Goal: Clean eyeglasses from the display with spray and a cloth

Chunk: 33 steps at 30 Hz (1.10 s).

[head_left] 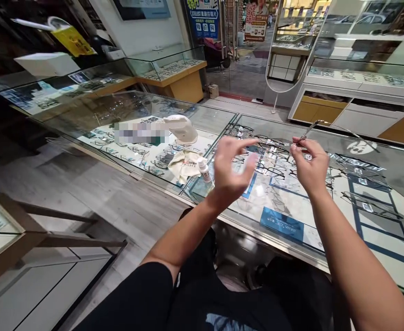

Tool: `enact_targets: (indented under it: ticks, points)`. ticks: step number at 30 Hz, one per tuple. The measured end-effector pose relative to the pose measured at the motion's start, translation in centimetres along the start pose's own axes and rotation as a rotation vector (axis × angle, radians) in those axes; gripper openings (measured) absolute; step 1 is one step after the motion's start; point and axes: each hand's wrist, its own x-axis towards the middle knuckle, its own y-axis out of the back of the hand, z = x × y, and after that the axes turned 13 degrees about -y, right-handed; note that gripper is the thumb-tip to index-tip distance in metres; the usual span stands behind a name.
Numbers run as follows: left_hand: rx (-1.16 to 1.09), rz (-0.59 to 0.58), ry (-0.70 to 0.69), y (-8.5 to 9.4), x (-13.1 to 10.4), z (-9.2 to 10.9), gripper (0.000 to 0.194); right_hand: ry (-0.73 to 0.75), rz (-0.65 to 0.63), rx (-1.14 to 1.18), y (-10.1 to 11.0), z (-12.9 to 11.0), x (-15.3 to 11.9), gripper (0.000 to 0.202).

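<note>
My right hand (310, 166) pinches a thin-framed pair of glasses (321, 123) above the glass display case, its long temples reaching out to the right. To the left, my left hand (232, 166) is raised with thumb and fingers apart and nothing between them. A small white bottle (204, 170) stands on the glass just left of my left hand. Beside the bottle lies a cream cloth (185, 166) with printing on it. Behind the cloth is a white curved device (181, 128).
Rows of glasses (371, 202) lie inside the glass case (236, 120) under my hands. An oval mirror (286, 59) stands beyond it. A wooden-framed display (19, 220) is at the lower left, and a white box (46, 64) at the upper left.
</note>
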Motion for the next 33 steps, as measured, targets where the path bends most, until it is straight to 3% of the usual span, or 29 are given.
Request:
enact_targets:
  ticks: [2, 3, 5, 7, 10, 13, 17, 21, 24, 28, 33]
  points:
    - [0.251, 0.295, 0.016, 3.1, -2.5, -0.6, 0.044, 0.015, 0.025, -0.016, 0.3, -0.1, 0.1, 0.026]
    - [0.333, 0.376, 0.048, 4.4, -3.7, -1.4, 0.056, 0.021, 0.033, -0.019, 0.4, -0.3, 0.1, 0.026]
    - [0.34, 0.301, 0.155, 6.0, -5.5, -3.4, 0.073, 0.024, 0.042, -0.02, 0.5, -0.5, 0.2, 0.028]
    - [0.27, 0.171, 0.252, 6.9, -6.8, -5.3, 0.074, 0.022, 0.045, -0.025, 0.5, -0.7, 0.2, 0.03]
    - [0.227, -0.029, 0.341, 7.5, -7.6, -6.6, 0.043, 0.027, 0.045, -0.044, 0.5, -1.1, 0.0, 0.032]
    - [0.19, -0.066, 0.396, 7.3, -6.8, -6.4, 0.036, 0.035, 0.022, -0.032, 1.2, -1.5, -0.2, 0.035]
    - [-0.2, -0.066, 0.37, 4.3, -2.4, -5.0, 0.054, 0.008, -0.057, 0.07, 2.7, -1.5, -0.1, 0.036]
    - [-0.598, -0.161, 0.337, -2.1, 3.6, -3.6, 0.064, 0.026, -0.068, 0.138, 3.4, -1.3, 0.2, 0.034]
    - [-0.781, -0.278, 0.422, -6.9, 6.3, -3.7, 0.074, 0.026, -0.093, 0.14, 3.3, -1.4, 0.3, 0.037]
    - [-0.936, -0.365, 0.591, -10.9, 6.7, -5.0, 0.087, 0.004, -0.15, 0.116, 3.0, -1.8, 0.1, 0.042]
    - [-1.018, -0.389, 0.719, -11.5, 5.4, -6.2, 0.09, -0.048, -0.221, 0.143, 2.5, -2.2, -0.4, 0.045]
